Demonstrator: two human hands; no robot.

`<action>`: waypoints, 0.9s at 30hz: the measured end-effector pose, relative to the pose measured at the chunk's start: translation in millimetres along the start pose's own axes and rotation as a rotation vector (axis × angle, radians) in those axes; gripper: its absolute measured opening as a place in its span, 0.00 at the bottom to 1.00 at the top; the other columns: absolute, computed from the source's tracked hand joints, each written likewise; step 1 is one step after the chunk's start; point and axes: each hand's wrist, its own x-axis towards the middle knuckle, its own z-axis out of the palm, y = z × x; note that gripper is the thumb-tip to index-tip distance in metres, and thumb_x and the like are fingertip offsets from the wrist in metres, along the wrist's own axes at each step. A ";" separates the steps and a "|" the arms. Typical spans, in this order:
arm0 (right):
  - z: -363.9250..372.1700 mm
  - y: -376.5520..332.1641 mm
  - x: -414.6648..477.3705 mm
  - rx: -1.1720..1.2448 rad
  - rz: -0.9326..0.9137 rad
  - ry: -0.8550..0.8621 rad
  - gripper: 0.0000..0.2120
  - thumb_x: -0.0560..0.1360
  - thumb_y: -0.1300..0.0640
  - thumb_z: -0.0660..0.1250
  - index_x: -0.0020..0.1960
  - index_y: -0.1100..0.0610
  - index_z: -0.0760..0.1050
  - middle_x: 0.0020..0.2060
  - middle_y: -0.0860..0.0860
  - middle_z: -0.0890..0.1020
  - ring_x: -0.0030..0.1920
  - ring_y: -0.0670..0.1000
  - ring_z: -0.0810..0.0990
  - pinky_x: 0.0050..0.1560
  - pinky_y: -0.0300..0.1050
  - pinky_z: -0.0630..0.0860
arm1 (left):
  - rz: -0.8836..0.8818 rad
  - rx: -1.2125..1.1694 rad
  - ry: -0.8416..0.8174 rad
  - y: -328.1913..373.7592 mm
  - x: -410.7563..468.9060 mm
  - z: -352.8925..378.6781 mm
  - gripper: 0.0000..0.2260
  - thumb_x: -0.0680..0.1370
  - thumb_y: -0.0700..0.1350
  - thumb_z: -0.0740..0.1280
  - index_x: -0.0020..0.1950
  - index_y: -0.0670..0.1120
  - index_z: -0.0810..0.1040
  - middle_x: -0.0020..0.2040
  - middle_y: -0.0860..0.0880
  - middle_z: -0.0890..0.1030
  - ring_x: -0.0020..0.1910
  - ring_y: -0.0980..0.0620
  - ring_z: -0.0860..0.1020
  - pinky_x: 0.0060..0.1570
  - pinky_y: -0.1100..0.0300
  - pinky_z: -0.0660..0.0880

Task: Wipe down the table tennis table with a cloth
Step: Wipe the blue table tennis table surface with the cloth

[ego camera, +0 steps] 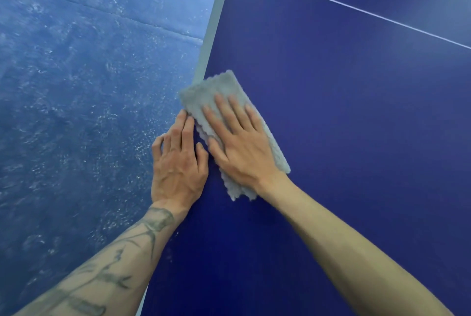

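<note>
A folded grey fleecy cloth (219, 86) lies by the pale edge of a dark blue table (331, 112) crossed by a thin white line (356, 8), above a scuffed blue floor (76, 86) — the right hand (237, 145) pressed flat on it, fingers straight and spread. The left hand (178, 163) rests alongside, its extended fingers touching the cloth's edge — the cloth's middle is hidden under the palm.

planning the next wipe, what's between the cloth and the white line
Only bare blue tabletop lies between the grey cloth and the white line, as the head view shows.

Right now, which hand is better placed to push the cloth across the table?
The right hand: it lies flat on the cloth. The left hand rests at the table edge.
</note>
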 end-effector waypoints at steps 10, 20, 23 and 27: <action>-13.8 12.0 77.6 0.029 0.224 0.006 0.30 0.87 0.43 0.49 0.87 0.46 0.48 0.87 0.50 0.48 0.86 0.54 0.45 0.84 0.55 0.41 | -0.020 -0.092 0.045 -5.5 -5.8 -4.1 0.24 0.84 0.44 0.58 0.80 0.41 0.67 0.80 0.43 0.68 0.74 0.43 0.72 0.75 0.45 0.65; -18.5 60.0 -17.7 -0.026 0.178 -0.052 0.29 0.88 0.44 0.51 0.87 0.44 0.48 0.87 0.47 0.48 0.86 0.50 0.44 0.85 0.57 0.46 | 0.055 -0.029 -0.004 -47.0 -115.2 -20.4 0.25 0.84 0.45 0.59 0.81 0.41 0.66 0.82 0.44 0.65 0.74 0.44 0.69 0.73 0.41 0.68; -8.7 30.8 -22.0 -0.018 0.248 -0.020 0.31 0.86 0.42 0.46 0.87 0.46 0.44 0.87 0.48 0.45 0.86 0.51 0.42 0.85 0.57 0.44 | 0.030 -0.036 -0.013 -50.5 -121.9 -16.3 0.25 0.84 0.45 0.58 0.81 0.41 0.66 0.81 0.44 0.66 0.74 0.44 0.69 0.74 0.42 0.67; 16.3 -11.4 -83.2 -0.022 0.044 -0.020 0.31 0.87 0.44 0.50 0.87 0.49 0.49 0.87 0.51 0.48 0.86 0.54 0.45 0.85 0.60 0.48 | 0.040 -0.056 -0.021 -52.4 -120.1 -14.1 0.25 0.84 0.45 0.57 0.82 0.42 0.65 0.81 0.44 0.66 0.75 0.44 0.70 0.75 0.45 0.64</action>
